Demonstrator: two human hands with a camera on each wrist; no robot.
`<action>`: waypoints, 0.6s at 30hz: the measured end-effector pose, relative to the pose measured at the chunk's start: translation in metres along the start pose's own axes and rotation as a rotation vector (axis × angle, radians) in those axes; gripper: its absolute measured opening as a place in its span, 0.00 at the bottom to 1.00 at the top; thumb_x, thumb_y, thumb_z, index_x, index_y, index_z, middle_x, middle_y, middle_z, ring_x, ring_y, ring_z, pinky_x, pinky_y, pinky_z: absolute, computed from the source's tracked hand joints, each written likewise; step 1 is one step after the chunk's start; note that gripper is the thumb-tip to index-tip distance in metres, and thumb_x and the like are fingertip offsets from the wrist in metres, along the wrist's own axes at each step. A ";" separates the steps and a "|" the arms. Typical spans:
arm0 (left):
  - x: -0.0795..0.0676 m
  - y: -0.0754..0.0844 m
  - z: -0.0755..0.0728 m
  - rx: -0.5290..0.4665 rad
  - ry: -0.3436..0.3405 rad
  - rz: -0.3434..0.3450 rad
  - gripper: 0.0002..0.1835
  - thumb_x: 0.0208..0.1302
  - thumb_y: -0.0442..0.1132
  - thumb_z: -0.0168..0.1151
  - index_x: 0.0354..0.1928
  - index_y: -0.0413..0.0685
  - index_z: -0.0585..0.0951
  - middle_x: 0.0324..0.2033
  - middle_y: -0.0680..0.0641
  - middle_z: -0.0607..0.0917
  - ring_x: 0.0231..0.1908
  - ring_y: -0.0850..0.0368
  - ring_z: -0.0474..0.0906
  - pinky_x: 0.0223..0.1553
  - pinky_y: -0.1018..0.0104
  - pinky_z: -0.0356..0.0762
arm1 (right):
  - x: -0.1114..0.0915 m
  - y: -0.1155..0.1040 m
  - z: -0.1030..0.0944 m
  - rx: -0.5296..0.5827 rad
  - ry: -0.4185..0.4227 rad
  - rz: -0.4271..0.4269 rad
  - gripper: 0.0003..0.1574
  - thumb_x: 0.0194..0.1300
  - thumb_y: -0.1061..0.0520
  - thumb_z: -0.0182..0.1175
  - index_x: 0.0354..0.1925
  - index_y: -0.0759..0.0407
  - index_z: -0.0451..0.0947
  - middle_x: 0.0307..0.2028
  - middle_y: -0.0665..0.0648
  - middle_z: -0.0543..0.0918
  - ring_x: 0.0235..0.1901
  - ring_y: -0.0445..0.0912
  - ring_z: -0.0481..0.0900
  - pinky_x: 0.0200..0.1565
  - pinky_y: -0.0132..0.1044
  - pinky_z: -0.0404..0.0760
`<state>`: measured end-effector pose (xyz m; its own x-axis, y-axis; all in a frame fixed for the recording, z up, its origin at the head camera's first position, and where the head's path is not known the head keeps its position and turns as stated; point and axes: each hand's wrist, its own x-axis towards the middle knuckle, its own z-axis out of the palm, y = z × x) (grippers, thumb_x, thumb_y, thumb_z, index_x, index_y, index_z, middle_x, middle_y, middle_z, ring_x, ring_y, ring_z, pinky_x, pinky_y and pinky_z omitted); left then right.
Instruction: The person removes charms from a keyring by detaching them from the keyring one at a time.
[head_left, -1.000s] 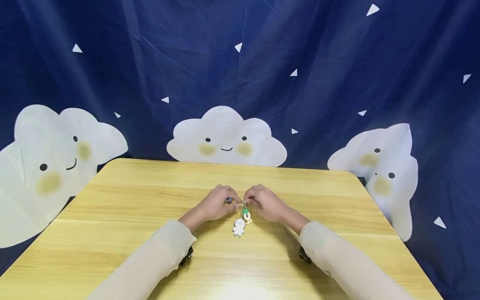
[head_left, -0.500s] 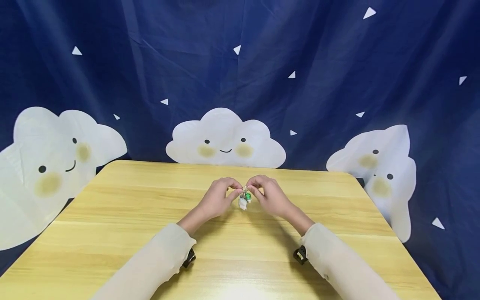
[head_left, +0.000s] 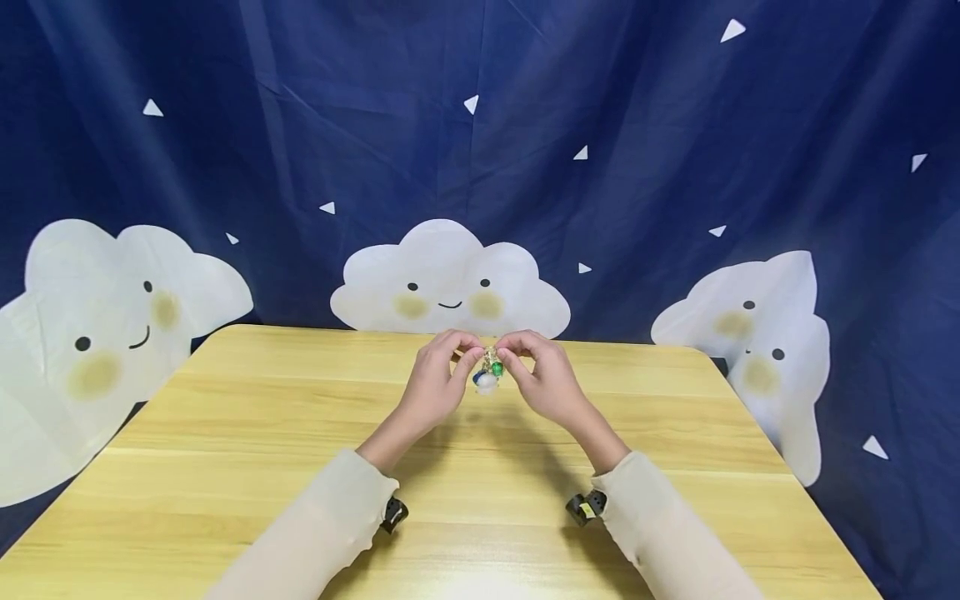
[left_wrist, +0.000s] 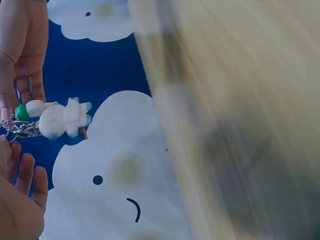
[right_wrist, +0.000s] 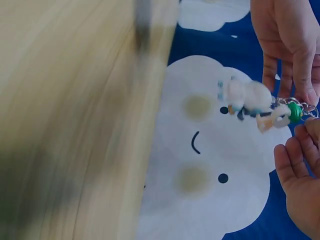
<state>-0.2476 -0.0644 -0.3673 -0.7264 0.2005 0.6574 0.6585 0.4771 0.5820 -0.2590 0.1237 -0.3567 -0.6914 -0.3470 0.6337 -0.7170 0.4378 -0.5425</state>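
Note:
A keychain (head_left: 487, 367) hangs between my two hands, raised over the far part of the table. My left hand (head_left: 435, 379) and my right hand (head_left: 546, 379) pinch its metal ring (right_wrist: 311, 111) from either side, thumb against forefinger. Below the ring dangle silver chain links (left_wrist: 26, 131), a green ball (left_wrist: 21, 112) and a white figure (left_wrist: 60, 119) with pale blue feet. Another small charm, cream and orange (right_wrist: 270, 121), shows beside it in the right wrist view. Something dark blue peeks out behind the white figure in the head view. Fingertips hide part of the ring.
The light wood table (head_left: 480, 500) has a rounded far edge. Behind it hangs a dark blue curtain (head_left: 480, 167) printed with smiling clouds and small white triangles. Black wrist devices (head_left: 587, 507) sit under both sleeve cuffs.
Both hands have moved up and away from the body, carrying the keychain. The charms that lay spread toward the table's front now hang bunched beneath the fingers.

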 end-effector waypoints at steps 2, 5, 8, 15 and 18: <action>0.002 0.002 0.000 0.017 0.031 0.013 0.06 0.68 0.42 0.54 0.38 0.49 0.78 0.37 0.54 0.81 0.39 0.61 0.75 0.40 0.66 0.76 | 0.001 -0.001 0.001 0.004 0.014 -0.016 0.04 0.67 0.58 0.58 0.39 0.56 0.79 0.34 0.48 0.81 0.38 0.41 0.80 0.46 0.37 0.79; 0.004 0.003 0.000 0.035 0.068 0.022 0.05 0.68 0.41 0.55 0.38 0.49 0.77 0.36 0.53 0.81 0.39 0.60 0.75 0.40 0.66 0.76 | 0.001 -0.003 0.003 0.018 0.032 -0.031 0.04 0.67 0.58 0.58 0.39 0.57 0.79 0.35 0.49 0.82 0.39 0.42 0.80 0.47 0.37 0.79; 0.006 0.005 0.001 0.037 0.084 0.014 0.05 0.68 0.40 0.55 0.38 0.49 0.77 0.37 0.54 0.80 0.39 0.61 0.75 0.40 0.67 0.76 | 0.001 -0.004 0.004 0.039 0.043 -0.022 0.05 0.67 0.57 0.58 0.39 0.57 0.79 0.35 0.49 0.81 0.38 0.42 0.80 0.47 0.37 0.79; 0.007 0.009 0.003 0.137 0.096 0.004 0.04 0.68 0.40 0.54 0.37 0.49 0.76 0.35 0.53 0.78 0.35 0.60 0.72 0.36 0.66 0.74 | 0.000 -0.005 0.005 0.070 0.037 0.022 0.04 0.67 0.58 0.58 0.38 0.57 0.79 0.36 0.50 0.82 0.38 0.41 0.80 0.47 0.37 0.79; 0.007 0.010 0.003 0.214 0.107 0.011 0.03 0.68 0.40 0.54 0.36 0.50 0.76 0.35 0.54 0.78 0.36 0.59 0.71 0.35 0.65 0.72 | 0.000 -0.006 0.005 0.089 0.024 0.035 0.05 0.67 0.60 0.58 0.39 0.57 0.80 0.37 0.50 0.83 0.40 0.41 0.80 0.47 0.37 0.79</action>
<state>-0.2468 -0.0557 -0.3578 -0.6868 0.1206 0.7167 0.6012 0.6484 0.4670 -0.2552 0.1169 -0.3569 -0.7144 -0.3128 0.6259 -0.6984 0.3733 -0.6106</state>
